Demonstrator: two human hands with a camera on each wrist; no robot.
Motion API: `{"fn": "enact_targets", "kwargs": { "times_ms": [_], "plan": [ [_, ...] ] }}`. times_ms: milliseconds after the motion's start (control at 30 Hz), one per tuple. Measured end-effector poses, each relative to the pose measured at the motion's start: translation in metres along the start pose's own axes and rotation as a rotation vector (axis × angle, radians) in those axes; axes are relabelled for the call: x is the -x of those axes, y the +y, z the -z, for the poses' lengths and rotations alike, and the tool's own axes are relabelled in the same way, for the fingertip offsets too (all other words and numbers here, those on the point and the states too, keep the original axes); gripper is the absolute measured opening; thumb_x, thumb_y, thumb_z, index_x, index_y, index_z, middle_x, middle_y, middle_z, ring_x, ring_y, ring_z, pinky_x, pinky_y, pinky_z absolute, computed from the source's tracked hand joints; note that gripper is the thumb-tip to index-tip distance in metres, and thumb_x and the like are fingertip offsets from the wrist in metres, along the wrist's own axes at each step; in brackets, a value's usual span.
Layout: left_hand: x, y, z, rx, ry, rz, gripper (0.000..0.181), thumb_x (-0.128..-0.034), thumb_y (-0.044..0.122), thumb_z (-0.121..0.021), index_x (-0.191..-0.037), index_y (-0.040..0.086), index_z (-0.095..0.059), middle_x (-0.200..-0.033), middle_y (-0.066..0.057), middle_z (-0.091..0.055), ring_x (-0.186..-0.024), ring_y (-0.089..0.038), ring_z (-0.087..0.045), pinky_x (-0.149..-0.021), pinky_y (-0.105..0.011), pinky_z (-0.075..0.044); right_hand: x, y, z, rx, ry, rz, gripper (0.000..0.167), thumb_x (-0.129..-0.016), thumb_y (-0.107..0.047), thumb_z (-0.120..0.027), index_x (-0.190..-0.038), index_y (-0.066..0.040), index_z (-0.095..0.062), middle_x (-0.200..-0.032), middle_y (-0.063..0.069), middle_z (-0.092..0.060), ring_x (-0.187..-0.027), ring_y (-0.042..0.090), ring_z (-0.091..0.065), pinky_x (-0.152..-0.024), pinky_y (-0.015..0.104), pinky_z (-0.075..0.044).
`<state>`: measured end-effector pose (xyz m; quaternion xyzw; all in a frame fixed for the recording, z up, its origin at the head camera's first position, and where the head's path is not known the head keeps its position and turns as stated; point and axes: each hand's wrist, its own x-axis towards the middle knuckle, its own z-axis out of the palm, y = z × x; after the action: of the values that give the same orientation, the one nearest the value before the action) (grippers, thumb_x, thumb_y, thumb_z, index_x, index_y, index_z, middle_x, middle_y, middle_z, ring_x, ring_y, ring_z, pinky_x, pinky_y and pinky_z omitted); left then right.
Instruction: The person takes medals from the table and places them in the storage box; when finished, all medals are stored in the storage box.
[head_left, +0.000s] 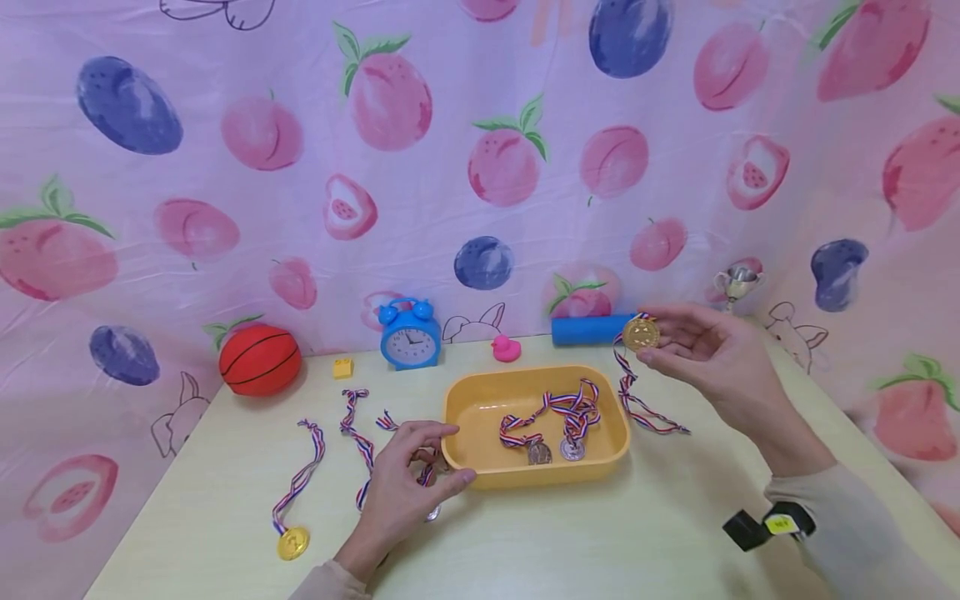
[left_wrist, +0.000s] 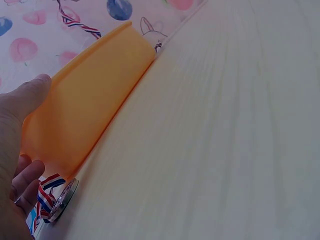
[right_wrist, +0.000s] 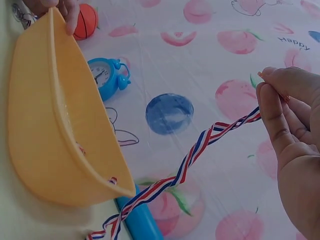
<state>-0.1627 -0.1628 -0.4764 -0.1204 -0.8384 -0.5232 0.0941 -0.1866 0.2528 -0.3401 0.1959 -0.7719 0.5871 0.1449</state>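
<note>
My right hand [head_left: 705, 358] pinches a gold medal [head_left: 641, 334] between thumb and fingers, raised above the table at the right of a yellow plastic bin [head_left: 517, 478]. The medal's striped red, white and blue ribbon [right_wrist: 192, 157] hangs twisted down to the tabletop. At the bin's left end, my left hand [head_left: 408, 475] holds the rim, the thumb on the outer wall and a finger over the edge. Inside the bin lie a dark medal [head_left: 539, 452] and a silver medal [head_left: 572, 449] with tangled ribbons. Another medal [left_wrist: 65, 200] lies beneath my left hand, partly hidden.
Left on the table lies a gold medal [head_left: 293, 543] with its ribbon. Another ribbon [head_left: 358, 433] runs beside it. Along the back stand a red ball [head_left: 260, 360], yellow block [head_left: 342, 368], blue alarm clock [head_left: 411, 335], pink duck [head_left: 506, 348], blue cylinder [head_left: 588, 330] and trophy cup [head_left: 738, 283].
</note>
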Motion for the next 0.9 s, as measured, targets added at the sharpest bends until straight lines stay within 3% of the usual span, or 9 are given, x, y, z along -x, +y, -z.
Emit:
{"fn": "enact_targets", "kwargs": {
  "times_ms": [300,900],
  "plan": [
    [0.000,0.003,0.000,-0.001,-0.001,0.008,0.058,-0.0829,0.030,-0.102,-0.135,0.024,-0.078,-0.134,0.007,-0.065,-0.110,-0.023,-0.067,-0.092,-0.035,-0.062,-0.014,-0.011,-0.019,-0.117,-0.046,0.033,0.050,-0.096,0.005,-0.084,-0.143,0.000,-0.070,-0.114,0.004,-0.079,-0.094,0.015,-0.080,-0.086,0.026,-0.065],
    [0.001,0.002,0.001,0.009,-0.007,-0.007,0.061,-0.0812,0.037,-0.103,-0.136,0.024,-0.078,-0.134,0.007,-0.065,-0.109,-0.023,-0.067,-0.093,-0.037,-0.062,-0.040,-0.023,-0.060,-0.235,-0.083,0.048,0.048,-0.094,0.002,-0.087,-0.140,-0.002,-0.074,-0.112,0.004,-0.079,-0.094,0.015,-0.078,-0.089,0.027,-0.065]
  ]
}}
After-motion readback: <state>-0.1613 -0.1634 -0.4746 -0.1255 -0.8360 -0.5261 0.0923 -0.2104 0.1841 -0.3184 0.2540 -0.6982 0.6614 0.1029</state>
